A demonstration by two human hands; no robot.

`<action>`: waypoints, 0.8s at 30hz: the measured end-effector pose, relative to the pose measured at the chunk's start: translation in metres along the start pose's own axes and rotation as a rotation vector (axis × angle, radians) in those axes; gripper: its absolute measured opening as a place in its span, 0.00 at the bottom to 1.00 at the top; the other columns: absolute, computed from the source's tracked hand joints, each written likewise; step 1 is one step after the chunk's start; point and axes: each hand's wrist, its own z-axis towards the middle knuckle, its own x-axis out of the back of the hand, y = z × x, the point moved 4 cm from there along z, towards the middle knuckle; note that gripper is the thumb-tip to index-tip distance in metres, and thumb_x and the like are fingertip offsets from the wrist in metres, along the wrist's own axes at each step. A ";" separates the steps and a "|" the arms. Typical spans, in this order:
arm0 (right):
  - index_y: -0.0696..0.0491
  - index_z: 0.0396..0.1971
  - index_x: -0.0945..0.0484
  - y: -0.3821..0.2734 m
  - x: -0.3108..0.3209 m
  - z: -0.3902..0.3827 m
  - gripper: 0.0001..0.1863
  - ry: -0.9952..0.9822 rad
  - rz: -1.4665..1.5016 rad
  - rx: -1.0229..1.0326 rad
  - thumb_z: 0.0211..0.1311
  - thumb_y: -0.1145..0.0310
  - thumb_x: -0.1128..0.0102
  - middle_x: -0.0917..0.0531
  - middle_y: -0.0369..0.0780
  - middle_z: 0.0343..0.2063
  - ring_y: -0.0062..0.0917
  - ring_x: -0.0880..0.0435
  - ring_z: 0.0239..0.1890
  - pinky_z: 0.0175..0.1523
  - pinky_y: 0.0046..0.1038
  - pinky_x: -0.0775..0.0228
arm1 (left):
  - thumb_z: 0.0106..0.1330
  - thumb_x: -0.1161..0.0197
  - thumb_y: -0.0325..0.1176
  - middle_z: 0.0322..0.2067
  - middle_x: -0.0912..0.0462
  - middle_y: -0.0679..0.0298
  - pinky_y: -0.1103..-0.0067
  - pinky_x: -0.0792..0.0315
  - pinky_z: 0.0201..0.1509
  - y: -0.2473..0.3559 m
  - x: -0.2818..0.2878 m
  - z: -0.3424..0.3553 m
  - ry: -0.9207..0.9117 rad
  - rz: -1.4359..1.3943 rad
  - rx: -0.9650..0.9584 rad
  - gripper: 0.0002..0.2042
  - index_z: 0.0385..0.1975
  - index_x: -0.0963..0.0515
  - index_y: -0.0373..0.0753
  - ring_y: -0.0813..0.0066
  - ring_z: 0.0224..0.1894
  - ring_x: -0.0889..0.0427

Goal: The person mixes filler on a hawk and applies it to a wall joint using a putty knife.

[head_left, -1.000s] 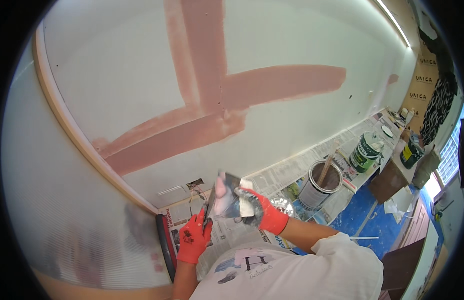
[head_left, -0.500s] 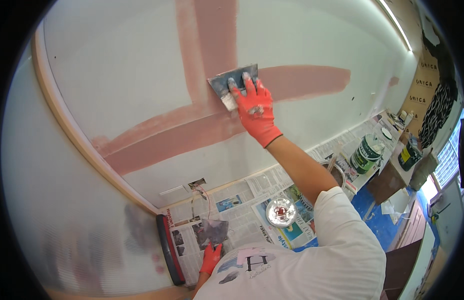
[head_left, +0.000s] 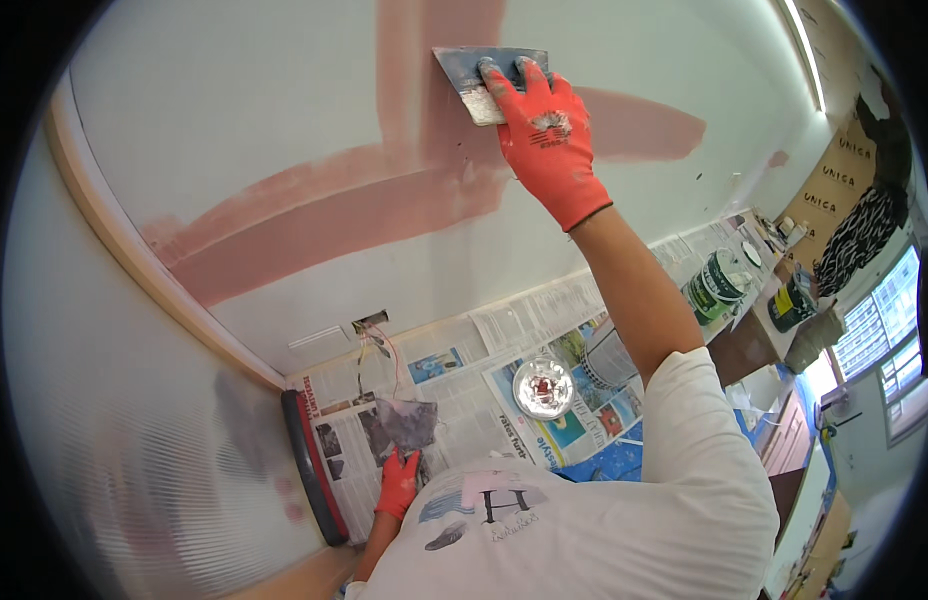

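My right hand, in a red coated glove smeared with white, is raised to the pale wall with its fingers closed round a wide putty knife. White filler clings to the lower left part of the blade. The knife is over a pink vertical band, just above where it meets a horizontal pink band. Low down at the left, my left hand, gloved alike, grips a second putty knife with a grey, smeared blade. Its handle is hidden in my fingers.
Newspaper covers the surface below the wall, with a shiny round lamp on it. Wires hang from a wall opening. Green-labelled paint buckets stand at the right. Another person is at the far right.
My right hand with its putty knife has moved upward a little along the wall. The whole view has shifted too. My left hand keeps its hold low down.
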 end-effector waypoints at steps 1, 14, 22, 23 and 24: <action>0.42 0.64 0.29 -0.004 -0.006 0.001 0.31 -0.047 0.013 0.005 0.57 0.70 0.38 0.28 0.49 0.60 0.47 0.26 0.54 0.54 0.46 0.30 | 0.67 0.38 0.46 0.51 0.21 0.37 0.67 0.31 0.58 -0.006 -0.004 -0.002 0.004 0.023 0.023 0.31 0.58 0.30 0.21 0.46 0.55 0.22; 0.42 0.63 0.28 -0.064 -0.068 -0.162 0.33 -0.397 0.217 -0.125 0.53 0.71 0.36 0.27 0.50 0.60 0.48 0.24 0.53 0.54 0.46 0.26 | 0.69 0.39 0.46 0.60 0.29 0.34 0.69 0.38 0.69 0.007 0.003 0.005 -0.152 -0.126 0.100 0.33 0.60 0.33 0.19 0.44 0.65 0.31; 0.46 0.62 0.28 0.004 0.010 -0.019 0.31 0.108 -0.011 0.020 0.54 0.74 0.38 0.26 0.49 0.54 0.49 0.24 0.51 0.53 0.46 0.27 | 0.68 0.38 0.45 0.51 0.20 0.40 0.69 0.31 0.60 0.029 0.008 0.005 -0.064 -0.089 0.143 0.30 0.58 0.29 0.23 0.49 0.56 0.22; 0.45 0.62 0.29 0.009 0.011 -0.005 0.31 0.179 -0.036 0.056 0.54 0.74 0.37 0.26 0.49 0.55 0.48 0.24 0.51 0.53 0.46 0.27 | 0.68 0.38 0.45 0.50 0.19 0.41 0.69 0.31 0.59 0.028 0.010 0.005 -0.071 -0.094 0.146 0.29 0.57 0.29 0.23 0.49 0.55 0.21; 0.45 0.62 0.29 0.008 0.010 0.001 0.31 0.113 -0.036 0.050 0.54 0.73 0.37 0.27 0.49 0.56 0.48 0.25 0.52 0.53 0.46 0.27 | 0.68 0.38 0.45 0.49 0.19 0.41 0.68 0.30 0.58 0.030 0.010 0.005 -0.073 -0.102 0.154 0.29 0.56 0.28 0.23 0.49 0.54 0.21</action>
